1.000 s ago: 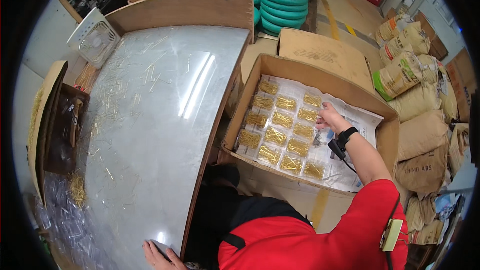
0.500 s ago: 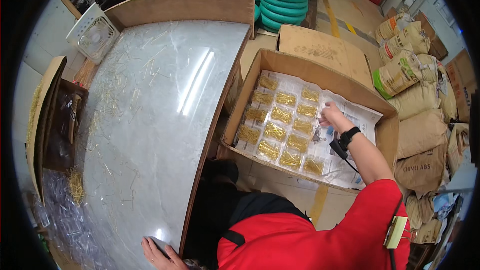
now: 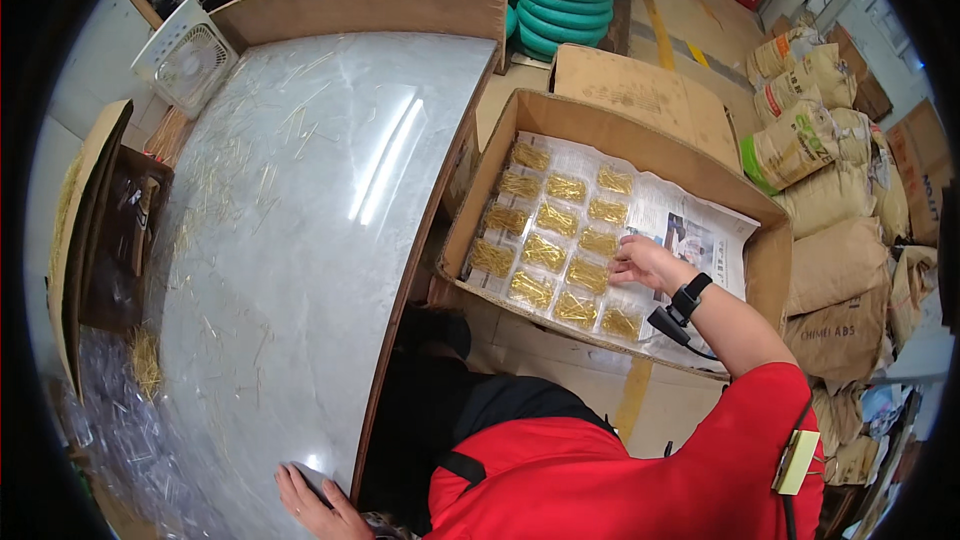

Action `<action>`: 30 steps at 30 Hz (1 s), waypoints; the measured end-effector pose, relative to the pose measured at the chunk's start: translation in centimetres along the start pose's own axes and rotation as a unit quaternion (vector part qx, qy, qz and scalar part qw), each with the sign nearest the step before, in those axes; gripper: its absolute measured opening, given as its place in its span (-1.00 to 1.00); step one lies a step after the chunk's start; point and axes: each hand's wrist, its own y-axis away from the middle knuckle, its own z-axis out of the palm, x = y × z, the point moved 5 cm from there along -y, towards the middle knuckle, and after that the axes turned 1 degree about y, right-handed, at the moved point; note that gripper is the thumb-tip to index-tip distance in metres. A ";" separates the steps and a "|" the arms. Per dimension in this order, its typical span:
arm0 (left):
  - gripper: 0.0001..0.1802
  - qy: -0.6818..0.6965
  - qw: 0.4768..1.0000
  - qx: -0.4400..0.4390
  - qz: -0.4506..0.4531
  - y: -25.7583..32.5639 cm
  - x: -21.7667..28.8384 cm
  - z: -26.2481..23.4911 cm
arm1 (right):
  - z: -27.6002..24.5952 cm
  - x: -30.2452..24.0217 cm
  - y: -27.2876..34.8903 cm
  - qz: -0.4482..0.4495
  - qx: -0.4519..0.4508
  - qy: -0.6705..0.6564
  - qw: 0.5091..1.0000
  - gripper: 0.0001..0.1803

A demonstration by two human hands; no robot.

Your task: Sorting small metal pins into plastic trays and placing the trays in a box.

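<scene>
Inside a large cardboard box (image 3: 640,112), small clear plastic boxes (image 3: 543,252) of thin gold-coloured wire pieces stand in rows on newspaper. My right hand (image 3: 645,266), wearing a black wristband, is over the right-hand row with its fingers bent together. Its fingertips are at the edge of one clear box (image 3: 588,274); whether they grip anything is hidden. At the near edge of the grey tabletop (image 3: 310,270), my left hand (image 3: 318,508) rests with fingers stretched out, holding nothing I can see. Loose gold wire pieces (image 3: 265,180) lie scattered across the tabletop.
A white fan (image 3: 190,60) stands at the table's far left corner. Many clear empty boxes (image 3: 135,440) are heaped at the near left. Green coils (image 3: 563,0) stand behind, and stacked sacks (image 3: 830,210) line the right. A cardboard flap (image 3: 645,90) extends behind the box.
My right hand has moved nearer and slightly left, from the bare newspaper to the edge of the right-hand row. My left hand stays on the table edge. The view has shifted slightly.
</scene>
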 end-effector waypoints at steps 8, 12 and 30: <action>-0.43 0.001 1.000 -0.005 -0.016 0.8 -1.7 -0.2 | -3.7 -0.7 5.2 0.051 -0.047 0.404 0.912 -0.49; -0.44 0.011 1.000 -0.011 -0.014 0.5 -1.0 0.7 | -5.3 3.6 6.5 0.124 -0.115 0.251 0.953 -0.51; -0.37 0.053 0.999 0.002 -0.013 0.6 -0.8 1.4 | 20.0 -10.6 19.0 -0.524 -0.039 0.628 0.574 -0.70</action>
